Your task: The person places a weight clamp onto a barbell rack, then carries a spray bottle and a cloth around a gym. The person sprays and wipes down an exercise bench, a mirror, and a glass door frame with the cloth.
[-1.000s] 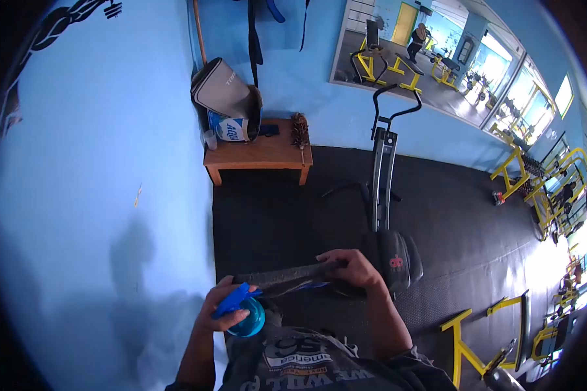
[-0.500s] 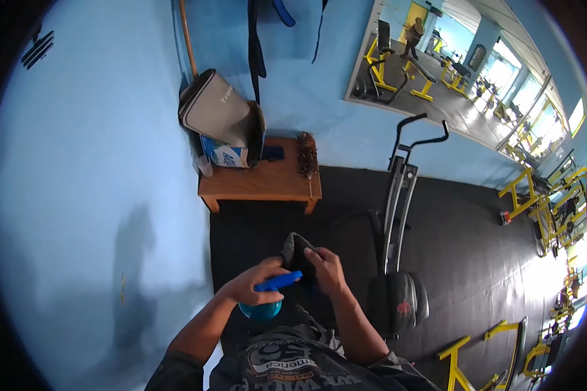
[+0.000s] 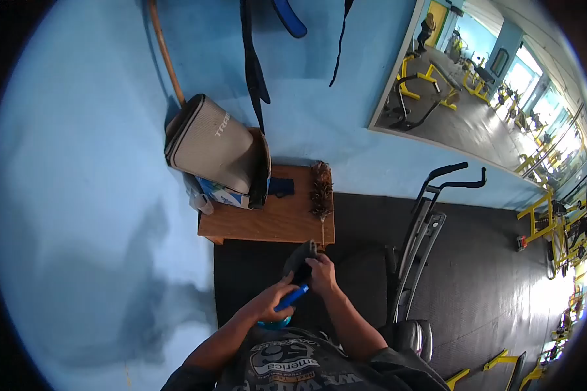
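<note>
My left hand is closed around a spray bottle with a blue head; its round teal body shows below my palm, close to my shirt. A dark grey cloth is bunched just ahead of the bottle. Pinched on the cloth's right side, my right hand keeps it raised in front of the wooden table. The fingertips of my left hand come up against the cloth's lower edge, and whether they grip it too I cannot tell.
A low wooden table against the blue wall bears a grey bin-like container, a plastic cup, a dark blue item and a feather duster. An exercise machine stands at right. A mirror hangs behind it.
The view has tilted up, so the table and machine sit lower. My hands have drawn closer together, and the cloth is more bunched. Both hands keep their holds.
</note>
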### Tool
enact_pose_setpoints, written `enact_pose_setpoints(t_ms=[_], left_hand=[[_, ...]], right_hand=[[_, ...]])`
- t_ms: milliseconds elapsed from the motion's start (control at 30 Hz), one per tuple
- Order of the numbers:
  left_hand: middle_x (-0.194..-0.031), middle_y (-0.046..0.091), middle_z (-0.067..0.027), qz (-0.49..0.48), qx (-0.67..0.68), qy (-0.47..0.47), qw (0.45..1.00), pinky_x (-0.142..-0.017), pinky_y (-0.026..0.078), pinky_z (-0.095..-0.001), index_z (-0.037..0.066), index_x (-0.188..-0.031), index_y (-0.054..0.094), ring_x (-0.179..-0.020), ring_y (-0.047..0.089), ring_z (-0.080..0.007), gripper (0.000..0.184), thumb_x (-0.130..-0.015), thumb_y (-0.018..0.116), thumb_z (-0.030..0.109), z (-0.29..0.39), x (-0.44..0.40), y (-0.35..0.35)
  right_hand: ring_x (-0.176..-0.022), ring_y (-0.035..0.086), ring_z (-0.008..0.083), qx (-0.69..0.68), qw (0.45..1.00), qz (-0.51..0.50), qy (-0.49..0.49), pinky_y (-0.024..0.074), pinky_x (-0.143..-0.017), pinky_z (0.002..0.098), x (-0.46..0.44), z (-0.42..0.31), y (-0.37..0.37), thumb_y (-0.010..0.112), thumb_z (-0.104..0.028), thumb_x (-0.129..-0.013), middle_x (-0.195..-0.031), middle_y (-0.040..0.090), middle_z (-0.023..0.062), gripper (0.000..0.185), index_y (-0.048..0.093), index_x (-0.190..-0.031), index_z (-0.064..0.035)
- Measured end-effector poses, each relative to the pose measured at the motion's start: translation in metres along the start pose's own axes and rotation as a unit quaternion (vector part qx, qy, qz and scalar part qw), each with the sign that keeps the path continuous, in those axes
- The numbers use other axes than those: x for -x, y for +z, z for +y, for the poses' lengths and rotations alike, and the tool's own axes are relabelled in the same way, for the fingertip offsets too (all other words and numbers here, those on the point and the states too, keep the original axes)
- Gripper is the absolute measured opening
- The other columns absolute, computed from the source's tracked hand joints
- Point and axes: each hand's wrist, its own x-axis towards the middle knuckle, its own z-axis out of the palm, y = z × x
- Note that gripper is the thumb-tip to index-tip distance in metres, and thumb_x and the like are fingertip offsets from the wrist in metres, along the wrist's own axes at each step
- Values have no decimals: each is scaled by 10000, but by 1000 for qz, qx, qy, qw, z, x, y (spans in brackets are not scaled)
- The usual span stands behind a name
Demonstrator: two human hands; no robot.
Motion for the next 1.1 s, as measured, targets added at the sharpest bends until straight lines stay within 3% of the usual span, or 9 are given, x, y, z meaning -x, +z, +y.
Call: enact_pose_setpoints(t_ms=[133, 200, 400, 667, 733, 900, 967, 1000, 1100], left_hand=[[-1297, 567, -179, -15, 195, -157, 968, -1021, 430, -386, 11, -1305, 521, -1177, 591, -284, 571, -824, 707, 256, -35, -36, -33], [-1104, 635, -115, 109, 241, -126, 956, -866, 503, -317, 40, -1318, 499, -924, 657, -214, 574, -829, 700, 264, -75, -61, -37], [-1102, 630, -153, 122, 108, -177, 971, -830, 526, -337, 1, -1266, 507, -891, 670, -255, 531, -848, 702, 263, -177, -140, -77], [-1256, 546, -214, 140, 71, -244, 957, -872, 532, -410, 19, -1380, 375, -1051, 656, -339, 625, -920, 651, 340, -366, -206, -33], [-1271, 509, -236, 148, 55, -262, 952, -868, 540, -414, 5, -1389, 341, -1093, 625, -347, 635, -933, 636, 334, -390, -215, -27], [-1315, 451, -253, 155, 10, -224, 962, -871, 555, -394, -11, -1390, 297, -1146, 576, -371, 707, -896, 695, 302, -421, -228, -16], [-1321, 468, -193, 188, 28, -250, 949, -854, 507, -362, 13, -1388, 339, -1079, 583, -282, 775, -816, 792, 275, -419, -224, -14], [-1325, 450, -173, 185, 16, -226, 956, -829, 526, -341, 16, -1386, 339, -1104, 561, -279, 887, -710, 876, 221, -423, -220, -12], [-1283, 432, -217, 135, 61, -253, 956, -833, 585, -369, 17, -1399, 287, -1181, 541, -356, 934, -722, 866, 297, -410, -213, -22]], right_hand=[[-785, 623, 174, 1, 998, 37, 56, 519, -689, 297, -43, -32, 14, 627, 3, -841, -911, 631, 79, 241, 621, -1081, 24], [-764, 615, 165, -28, 995, 60, 72, 513, -669, 291, -90, -18, 15, 634, 0, -836, -906, 632, 78, 253, 624, -1088, 18], [-824, 607, 175, -20, 984, 108, 140, 480, -733, 306, -210, 17, 47, 662, -66, -818, -933, 640, 59, 260, 638, -1069, -2], [-800, 639, 223, -155, 964, 35, 213, 496, -629, 331, -387, 133, 79, 651, -102, -825, -909, 646, 75, 237, 620, -1059, -79], [-917, 636, 311, 319, 944, -42, 78, 512, -750, 432, -415, 165, 72, 641, -111, -804, -978, 648, 150, 287, 617, -1087, -73], [-1126, 515, 405, 550, 823, 47, -130, 428, -968, 510, -471, 169, 95, 679, -172, -812, -1207, 528, 232, 567, 496, -1347, -124], [-1184, 490, 398, 603, 780, 28, -162, 433, -985, 487, -504, 152, 116, 666, -201, -836, -1271, 478, 240, 547, 500, -1356, -201], [-1184, 490, 398, 602, 781, 27, -163, 433, -985, 487, -518, 148, 124, 666, -201, -836, -1271, 478, 240, 547, 500, -1356, -201], [-1200, 494, 381, 676, 722, 33, -143, 443, -995, 458, -558, 141, 139, 662, -217, -849, -1324, 453, 219, 505, 530, -1335, -249]])
